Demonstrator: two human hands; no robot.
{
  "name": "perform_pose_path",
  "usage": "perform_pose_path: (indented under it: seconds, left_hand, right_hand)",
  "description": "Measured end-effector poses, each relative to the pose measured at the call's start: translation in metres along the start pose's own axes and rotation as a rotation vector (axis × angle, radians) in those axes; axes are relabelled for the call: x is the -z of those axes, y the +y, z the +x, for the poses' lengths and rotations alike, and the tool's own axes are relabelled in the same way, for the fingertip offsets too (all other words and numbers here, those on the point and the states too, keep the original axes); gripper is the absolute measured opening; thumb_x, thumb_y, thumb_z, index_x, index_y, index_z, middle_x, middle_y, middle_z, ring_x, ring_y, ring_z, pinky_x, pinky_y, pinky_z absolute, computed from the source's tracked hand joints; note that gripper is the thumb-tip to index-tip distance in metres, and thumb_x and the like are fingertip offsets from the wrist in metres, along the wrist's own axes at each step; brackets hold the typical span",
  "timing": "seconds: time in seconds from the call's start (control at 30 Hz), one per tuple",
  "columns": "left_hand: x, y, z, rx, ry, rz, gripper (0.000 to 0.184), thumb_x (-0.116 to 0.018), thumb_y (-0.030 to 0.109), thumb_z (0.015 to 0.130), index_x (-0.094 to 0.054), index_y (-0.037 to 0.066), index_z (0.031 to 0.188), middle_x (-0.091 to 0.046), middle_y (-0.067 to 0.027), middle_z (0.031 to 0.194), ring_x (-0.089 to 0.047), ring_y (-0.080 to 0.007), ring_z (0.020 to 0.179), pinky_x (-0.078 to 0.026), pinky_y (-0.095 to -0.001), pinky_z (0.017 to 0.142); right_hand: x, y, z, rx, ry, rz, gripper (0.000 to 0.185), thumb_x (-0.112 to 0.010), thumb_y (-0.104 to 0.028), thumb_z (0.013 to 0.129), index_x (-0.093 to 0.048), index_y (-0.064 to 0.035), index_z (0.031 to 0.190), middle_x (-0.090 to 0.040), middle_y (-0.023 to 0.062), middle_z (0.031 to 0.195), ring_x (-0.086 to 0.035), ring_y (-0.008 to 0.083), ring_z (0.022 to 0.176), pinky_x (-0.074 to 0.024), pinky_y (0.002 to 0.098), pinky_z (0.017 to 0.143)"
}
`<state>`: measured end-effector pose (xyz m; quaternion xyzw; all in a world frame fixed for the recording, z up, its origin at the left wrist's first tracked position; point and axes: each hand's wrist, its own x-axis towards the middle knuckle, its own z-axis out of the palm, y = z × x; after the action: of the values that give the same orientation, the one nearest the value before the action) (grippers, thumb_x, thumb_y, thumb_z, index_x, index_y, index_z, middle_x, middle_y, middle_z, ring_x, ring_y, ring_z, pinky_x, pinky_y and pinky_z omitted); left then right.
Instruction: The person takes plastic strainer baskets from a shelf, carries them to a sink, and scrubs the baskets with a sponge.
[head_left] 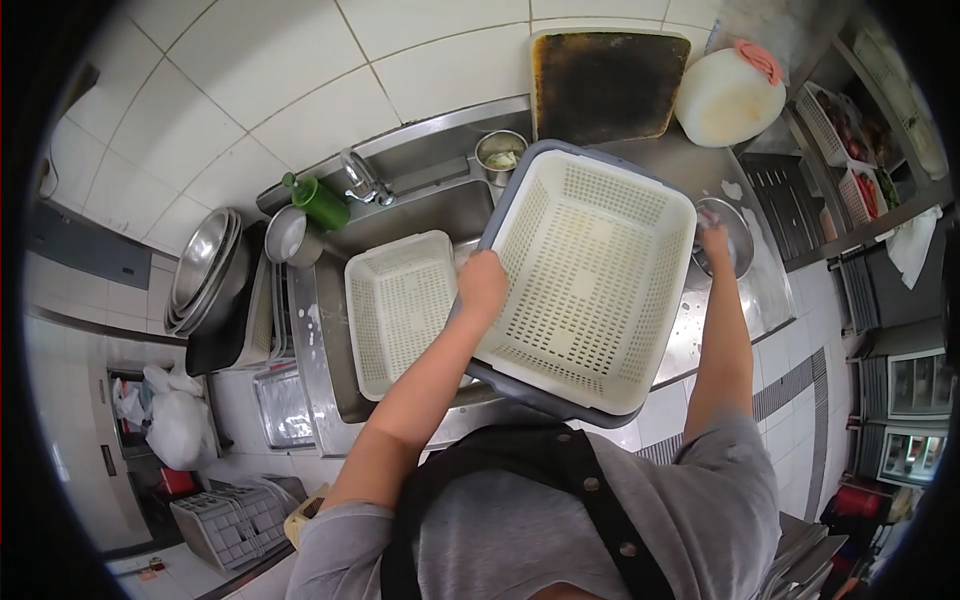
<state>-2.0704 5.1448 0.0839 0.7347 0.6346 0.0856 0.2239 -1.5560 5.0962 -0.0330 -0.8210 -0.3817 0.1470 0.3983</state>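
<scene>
My left hand (483, 283) is closed on the left rim of a white perforated basket (590, 270), which sits inside a grey plastic tub (540, 405). Both are held tilted over the right side of the sink and the steel counter. The basket has nothing in it. At the right, my right hand (714, 245) reaches into a round metal bowl (740, 243) on the counter. Its fingers are blurred, and I cannot tell whether they grip anything. A second white perforated basket (400, 310) lies in the sink basin, left of my left forearm.
A faucet (365, 180), a green bottle (320, 203) and a small metal pot (502, 155) with pale scraps line the sink's back. Stacked metal bowls (205, 262) lean at left. A blackened board (608, 85) and a white container (728, 98) stand against the wall.
</scene>
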Motion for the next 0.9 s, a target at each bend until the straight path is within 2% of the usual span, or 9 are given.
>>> perform_pose_path:
  seconds: [0.03, 0.1, 0.2, 0.3, 0.4, 0.5, 0.63, 0.73, 0.9]
  left_hand:
    - [0.001, 0.000, -0.001, -0.030, 0.074, 0.010, 0.033, -0.066, 0.002, 0.074, -0.052, -0.007, 0.102, -0.058, -0.0255, 0.100, -0.062, -0.0414, 0.092, -0.052, -0.0464, 0.079]
    - [0.006, 0.003, -0.005, -0.093, 0.212, 0.033, 0.040, -0.070, 0.004, 0.073, -0.051, -0.008, 0.107, -0.055, -0.0241, 0.102, -0.061, -0.0409, 0.094, -0.052, -0.0455, 0.079]
    - [0.033, 0.010, -0.015, -0.109, 0.173, 0.079, 0.051, -0.076, 0.007, 0.071, -0.048, -0.007, 0.111, -0.050, -0.0219, 0.105, -0.056, -0.0394, 0.099, -0.052, -0.0440, 0.079]
    - [0.022, 0.003, -0.016, -0.145, 0.138, 0.126, 0.057, -0.079, 0.010, 0.068, -0.047, -0.005, 0.112, -0.049, -0.0211, 0.109, -0.052, -0.0381, 0.105, -0.052, -0.0430, 0.081]
    - [0.012, 0.004, -0.019, -0.120, 0.180, 0.129, 0.046, -0.074, 0.005, 0.071, -0.049, -0.006, 0.108, -0.049, -0.0181, 0.108, -0.052, -0.0339, 0.105, -0.052, -0.0407, 0.083]
    - [0.015, -0.003, -0.028, -0.132, 0.147, 0.083, 0.055, -0.079, 0.009, 0.069, -0.049, -0.005, 0.112, -0.049, -0.0202, 0.109, -0.052, -0.0362, 0.106, -0.052, -0.0415, 0.082]
    - [0.023, -0.030, -0.034, -0.205, 0.146, -0.225, 0.045, -0.079, 0.013, 0.070, -0.056, -0.004, 0.105, -0.054, -0.0174, 0.104, -0.058, -0.0304, 0.096, -0.051, -0.0387, 0.081]
    - [0.024, -0.050, -0.028, -0.162, 0.019, -0.465, 0.043, -0.079, 0.015, 0.072, -0.058, -0.003, 0.105, -0.059, -0.0156, 0.101, -0.062, -0.0262, 0.090, -0.050, -0.0357, 0.083]
    - [0.066, -0.040, -0.036, -0.073, -0.413, -0.906, 0.052, -0.077, 0.017, 0.076, -0.056, -0.002, 0.120, -0.063, -0.0160, 0.113, -0.062, -0.0238, 0.102, -0.047, -0.0316, 0.092]
  right_hand:
    - [0.011, -0.023, -0.015, 0.103, 0.131, 0.045, 0.033, -0.062, -0.018, 0.083, -0.062, -0.0006, 0.112, -0.066, 0.0199, 0.102, -0.063, 0.0265, 0.094, -0.0473, 0.0359, 0.084]
    - [0.032, -0.074, -0.053, 0.020, 0.153, -0.047, 0.038, -0.059, -0.012, 0.078, -0.060, -0.0007, 0.114, -0.066, 0.0215, 0.099, -0.063, 0.0336, 0.095, -0.0477, 0.0378, 0.084]
    - [0.036, -0.132, -0.110, -0.021, 0.117, -0.288, 0.038, -0.061, -0.010, 0.072, -0.059, 0.0014, 0.109, -0.066, 0.0225, 0.096, -0.063, 0.0388, 0.095, -0.0485, 0.0397, 0.084]
    - [0.017, -0.139, -0.132, 0.020, 0.151, -0.399, 0.035, -0.066, -0.010, 0.067, -0.059, 0.0037, 0.099, -0.065, 0.0242, 0.096, -0.062, 0.0407, 0.095, -0.0490, 0.0418, 0.085]
    - [0.014, -0.159, -0.138, -0.039, 0.180, -0.390, 0.035, -0.066, -0.009, 0.064, -0.058, 0.0058, 0.095, -0.065, 0.0263, 0.096, -0.062, 0.0424, 0.096, -0.0495, 0.0436, 0.086]
    - [0.013, -0.161, -0.136, -0.055, 0.201, -0.409, 0.032, -0.064, -0.007, 0.065, -0.058, 0.0064, 0.093, -0.065, 0.0269, 0.095, -0.062, 0.0438, 0.094, -0.0500, 0.0451, 0.085]
    - [0.030, -0.187, -0.139, 0.040, 0.280, -0.358, 0.024, -0.060, -0.007, 0.069, -0.059, 0.0068, 0.089, -0.065, 0.0271, 0.093, -0.062, 0.0444, 0.091, -0.0504, 0.0446, 0.081]
    - [0.062, -0.226, -0.140, -0.009, 0.260, -0.319, 0.024, -0.062, -0.008, 0.072, -0.062, 0.0074, 0.090, -0.067, 0.0248, 0.091, -0.065, 0.0392, 0.087, -0.0504, 0.0421, 0.077]
    - [0.094, -0.272, -0.131, 0.114, 0.219, 0.326, 0.024, -0.062, -0.003, 0.077, -0.064, 0.0058, 0.099, -0.069, 0.0125, 0.087, -0.067, 0.0205, 0.074, -0.0526, 0.0331, 0.067]
